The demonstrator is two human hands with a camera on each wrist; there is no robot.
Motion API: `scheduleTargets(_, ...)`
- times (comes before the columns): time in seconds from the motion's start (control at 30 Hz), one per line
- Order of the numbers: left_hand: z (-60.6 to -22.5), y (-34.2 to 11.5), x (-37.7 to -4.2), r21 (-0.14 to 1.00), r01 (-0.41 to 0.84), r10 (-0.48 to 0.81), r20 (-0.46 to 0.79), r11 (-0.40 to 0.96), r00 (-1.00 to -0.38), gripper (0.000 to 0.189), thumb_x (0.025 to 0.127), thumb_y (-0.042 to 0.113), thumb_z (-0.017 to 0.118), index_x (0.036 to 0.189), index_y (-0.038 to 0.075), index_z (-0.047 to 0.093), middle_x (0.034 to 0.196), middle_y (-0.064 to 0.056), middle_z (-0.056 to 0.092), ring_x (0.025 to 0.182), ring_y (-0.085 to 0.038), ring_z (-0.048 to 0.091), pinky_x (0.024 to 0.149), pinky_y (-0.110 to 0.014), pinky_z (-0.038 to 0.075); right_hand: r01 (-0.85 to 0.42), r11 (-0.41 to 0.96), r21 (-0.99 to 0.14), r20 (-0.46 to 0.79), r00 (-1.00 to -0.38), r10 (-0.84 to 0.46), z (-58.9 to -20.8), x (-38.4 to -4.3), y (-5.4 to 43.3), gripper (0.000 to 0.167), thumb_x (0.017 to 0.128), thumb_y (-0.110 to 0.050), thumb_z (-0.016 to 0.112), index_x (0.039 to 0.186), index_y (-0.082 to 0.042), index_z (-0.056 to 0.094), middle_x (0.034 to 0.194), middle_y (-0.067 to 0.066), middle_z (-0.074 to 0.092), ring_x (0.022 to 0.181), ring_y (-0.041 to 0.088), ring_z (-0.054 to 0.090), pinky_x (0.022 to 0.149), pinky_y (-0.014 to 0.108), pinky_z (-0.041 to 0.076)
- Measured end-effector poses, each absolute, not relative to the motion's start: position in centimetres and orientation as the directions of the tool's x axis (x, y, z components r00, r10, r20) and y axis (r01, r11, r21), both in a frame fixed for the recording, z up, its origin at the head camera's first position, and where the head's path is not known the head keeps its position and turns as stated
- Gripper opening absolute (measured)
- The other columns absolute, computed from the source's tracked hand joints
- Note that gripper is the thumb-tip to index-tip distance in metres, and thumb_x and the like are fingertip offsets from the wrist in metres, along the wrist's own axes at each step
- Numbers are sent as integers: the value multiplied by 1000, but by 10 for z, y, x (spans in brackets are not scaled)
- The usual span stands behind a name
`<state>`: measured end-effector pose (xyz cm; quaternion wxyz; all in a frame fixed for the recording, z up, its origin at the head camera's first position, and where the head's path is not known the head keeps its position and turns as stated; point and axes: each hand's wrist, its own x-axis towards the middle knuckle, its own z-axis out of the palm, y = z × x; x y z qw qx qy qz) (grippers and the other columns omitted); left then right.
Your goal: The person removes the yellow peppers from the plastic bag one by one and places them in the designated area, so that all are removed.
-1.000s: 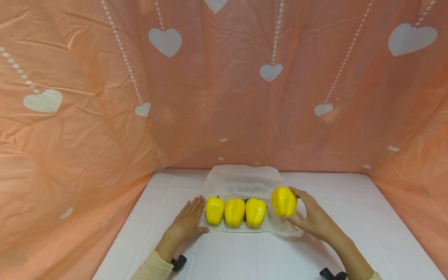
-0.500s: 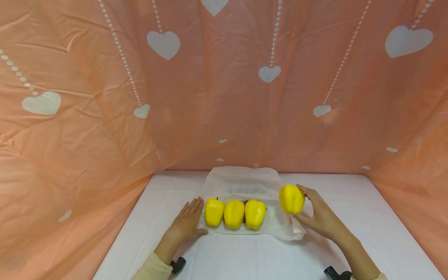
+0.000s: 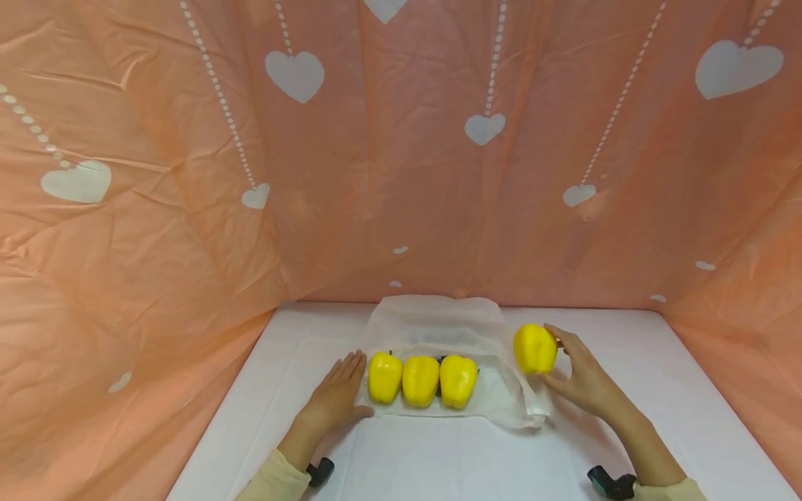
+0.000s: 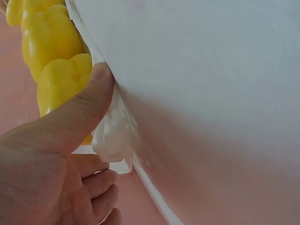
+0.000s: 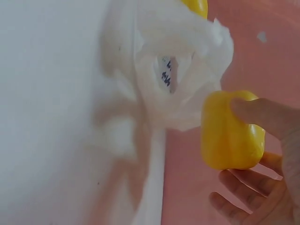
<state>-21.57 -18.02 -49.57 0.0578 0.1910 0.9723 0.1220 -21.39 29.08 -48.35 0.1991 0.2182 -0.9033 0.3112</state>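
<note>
Three yellow bell peppers (image 3: 421,381) lie side by side in a row on a thin whitish plastic bag (image 3: 438,327). A fourth bell pepper (image 3: 535,348) is in my right hand (image 3: 585,379), which grips it between thumb and fingers, raised over the bag's right end. My left hand (image 3: 338,396) rests at the bag's left end with its fingers straight, beside the leftmost pepper. In the left wrist view the thumb (image 4: 89,101) touches the bag's crumpled edge near that pepper. In the right wrist view a hole in the bag (image 5: 206,51) shows dark markings behind it.
A white-covered table (image 3: 426,459) lies under everything. Behind and at both sides hangs a peach-coloured sheet (image 3: 401,174) printed with hearts. Black camera mounts (image 3: 612,483) sit at both wrists.
My right hand has carried the fourth pepper to the right and slightly away, apart from the row. The bag's right end has shifted and crumpled a little. My left hand stays put.
</note>
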Motion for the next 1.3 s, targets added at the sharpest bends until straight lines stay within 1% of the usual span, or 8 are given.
scheduleTargets(0.13, -497, -179, -216, 246, 351, 378, -68, 903, -923, 101, 91, 36, 87, 163, -10, 32, 173, -26, 29, 162, -39, 25, 135, -52, 18, -508, 703, -498, 484, -835, -261, -487, -219, 295, 90, 78, -5, 95, 152, 6, 46, 141, 26, 56, 113, 38, 60, 98, -3, 31)
scheduleTargets(0.2, -498, -178, -216, 244, 345, 371, -72, 906, -926, 102, 91, 36, 87, 163, -10, 32, 173, -25, 28, 162, -39, 25, 135, -52, 18, -479, 713, -512, 455, -855, -248, -487, -220, 298, 90, 79, -6, 95, 153, 7, 45, 141, 27, 56, 115, 40, 60, 100, 4, 40)
scheduleTargets(0.3, -500, -178, -217, 243, 336, 363, -78, 910, -928, 103, 90, 36, 87, 164, -9, 31, 174, -24, 28, 163, -38, 24, 135, -52, 17, -432, 729, -531, 402, -886, -232, -489, -221, 300, 90, 81, -8, 94, 154, 8, 43, 142, 30, 54, 119, 44, 59, 105, 33, 56)
scheduleTargets(0.37, -500, -177, -217, 247, 331, 360, -80, 911, -930, 103, 90, 35, 87, 164, -9, 31, 174, -24, 27, 163, -38, 24, 135, -52, 17, -411, 740, -532, 378, -898, -227, -490, -223, 301, 89, 82, -8, 93, 154, 9, 42, 142, 31, 54, 119, 45, 58, 101, 56, 57)
scheduleTargets(0.43, -500, -177, -218, 244, 330, 359, -83, 912, -930, 103, 90, 35, 87, 164, -9, 31, 174, -24, 27, 163, -38, 24, 135, -51, 17, -405, 743, -534, 368, -902, -227, -491, -224, 301, 89, 82, -7, 93, 153, 10, 42, 141, 32, 54, 119, 45, 58, 99, 66, 54)
scheduleTargets(0.6, -499, -176, -217, 254, 322, 355, -94, 912, -930, 102, 90, 34, 88, 164, -8, 31, 174, -24, 27, 163, -38, 24, 135, -52, 17, -374, 736, -564, 325, -920, -218, -495, -227, 302, 89, 82, -7, 92, 153, 12, 42, 142, 36, 52, 118, 50, 58, 101, 70, 53)
scheduleTargets(0.83, -497, -175, -216, 252, 329, 360, -84, 910, -929, 102, 89, 34, 88, 163, -10, 32, 173, -26, 29, 162, -39, 25, 135, -53, 18, -275, 760, -589, 203, -961, -190, -495, -231, 303, 93, 88, -20, 90, 159, 7, 36, 149, 37, 46, 123, 55, 54, 106, 76, 49)
scheduleTargets(1.3, -498, -175, -217, 249, 344, 371, -70, 906, -926, 103, 89, 32, 89, 163, -11, 31, 173, -26, 28, 162, -40, 25, 135, -52, 18, -253, 766, -591, 175, -967, -184, -505, -241, 305, 92, 87, -19, 90, 158, 8, 38, 148, 38, 47, 123, 54, 56, 108, 76, 46)
